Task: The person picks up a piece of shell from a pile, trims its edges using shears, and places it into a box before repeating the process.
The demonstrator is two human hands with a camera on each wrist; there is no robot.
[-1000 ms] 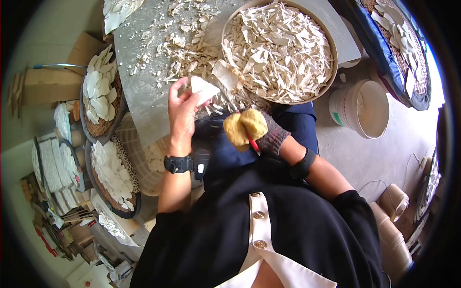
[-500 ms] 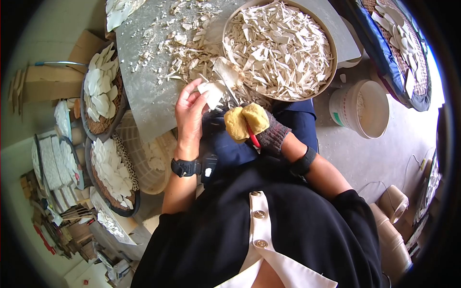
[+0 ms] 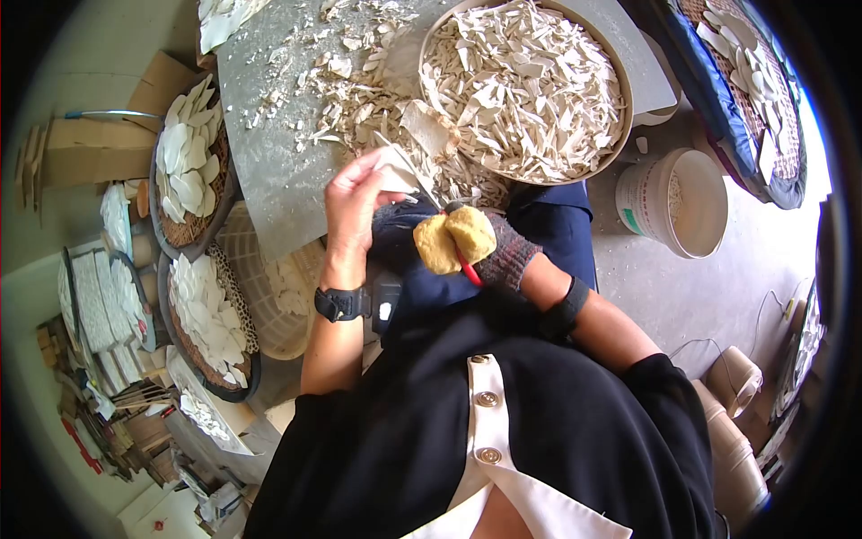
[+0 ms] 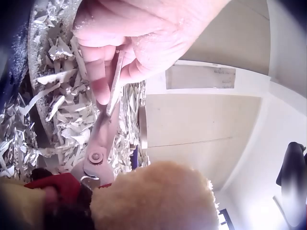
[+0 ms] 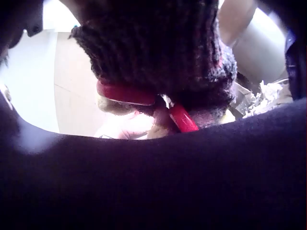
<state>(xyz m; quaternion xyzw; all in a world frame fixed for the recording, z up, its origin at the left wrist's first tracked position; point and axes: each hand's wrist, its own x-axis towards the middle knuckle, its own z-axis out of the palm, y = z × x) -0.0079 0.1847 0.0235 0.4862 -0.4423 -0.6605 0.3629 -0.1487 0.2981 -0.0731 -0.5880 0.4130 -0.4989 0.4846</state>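
The white piece (image 3: 396,172) is in my left hand (image 3: 353,202), above my lap by the near edge of the grey table (image 3: 269,193). I pinch it between thumb and fingers, and in the left wrist view it shows edge-on, as a thin slab tilted down to the blades of my shears (image 4: 97,152). I can't tell whether the blades touch it, or how far apart they stand.

My right hand (image 3: 505,254), in a dark knitted glove, grips the shears by their red handles. Two lumps of yellow padding (image 3: 437,247) sit over the handle end and hide most of my fingers, so I can't tell exactly how each one lies. I have a black band (image 3: 339,304) on my left wrist and another on my right.

Just beyond my hands, a larger flat piece (image 3: 429,128) lies among the loose scraps (image 3: 359,99) on the table, beside the round basin (image 3: 629,103), which is heaped with pale slivers. To my right a white bucket (image 3: 642,193) stands on the floor. To my left are an oval tray of white pieces (image 3: 190,166), a second such tray (image 3: 206,310) and a pale slatted basket (image 3: 256,296).
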